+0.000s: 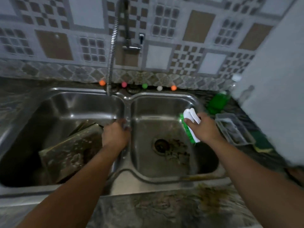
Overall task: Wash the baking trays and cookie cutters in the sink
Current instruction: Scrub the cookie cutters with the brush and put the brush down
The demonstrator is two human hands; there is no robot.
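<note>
Sink (pixel 126 102): double-basin stainless steel, set into a dark mottled countertop (pixel 148 209).
Left basin: baking trays (pixel 70 150), dirty and speckled, stacked and leaning tilted against one another; cookie cutters not made out in the blur.
Right basin: round drain (pixel 162 145) with brown residue scattered just beside it.
Left hand (pixel 115 135): over the divider between the two basins, fingers curled down at the ridge, close to the upper edge of the trays; too blurred to tell whether gripping anything.
Right hand (pixel 205 129): above the right side of the right basin, fingers wrapped firmly round a scrubbing brush (pixel 190 127).
Brush: white handle, green bristles facing left toward the basin.
Faucet hose (pixel 111 51): coiled metal, hanging down from the wall tap to the back rim of the left basin.
Back ledge: five small balls (pixel 144 86) in a row, orange, pink, green, white, orange.
Right counter: green bottle (pixel 217 102) lying near the wall; clear plastic container (pixel 233 129) just beside the right hand.
Wall: patterned tiles in grey, white and brown.
</note>
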